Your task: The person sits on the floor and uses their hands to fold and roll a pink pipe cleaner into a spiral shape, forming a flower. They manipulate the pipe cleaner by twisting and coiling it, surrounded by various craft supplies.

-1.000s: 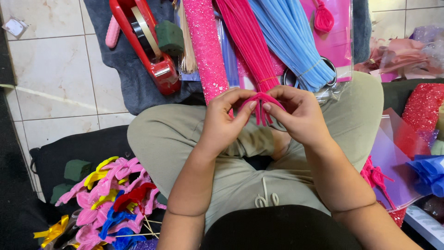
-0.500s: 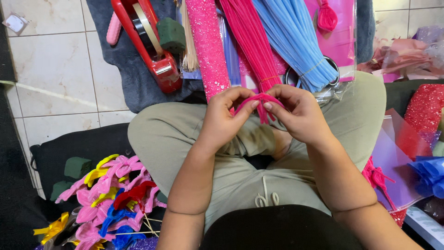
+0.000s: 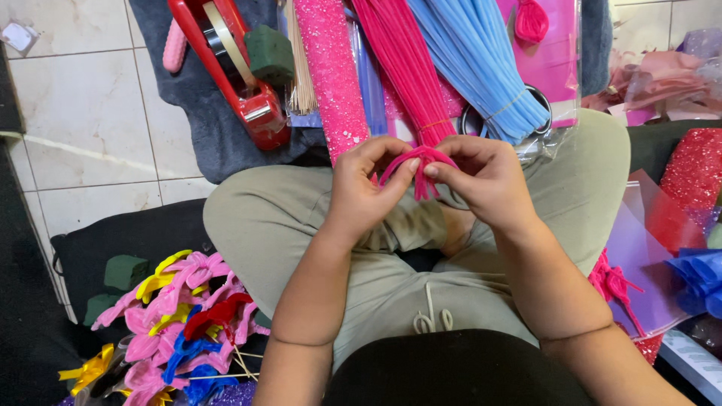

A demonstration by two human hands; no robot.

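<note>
1. Pinching a bent pink pipe cleaner (image 3: 418,164) between them, the left hand (image 3: 361,188) and right hand (image 3: 485,180) meet above the person's lap, fingers closed on its loops.
2. Just beyond the hands lie a bundle of pink pipe cleaners (image 3: 398,60) and a bundle of blue pipe cleaners (image 3: 481,68) on the floor.
3. A red tape dispenser (image 3: 233,68) rests on a grey cloth (image 3: 203,143) toward the far left.
4. Finished pink, yellow and blue bows (image 3: 180,316) lie heaped beside the left knee.
</note>
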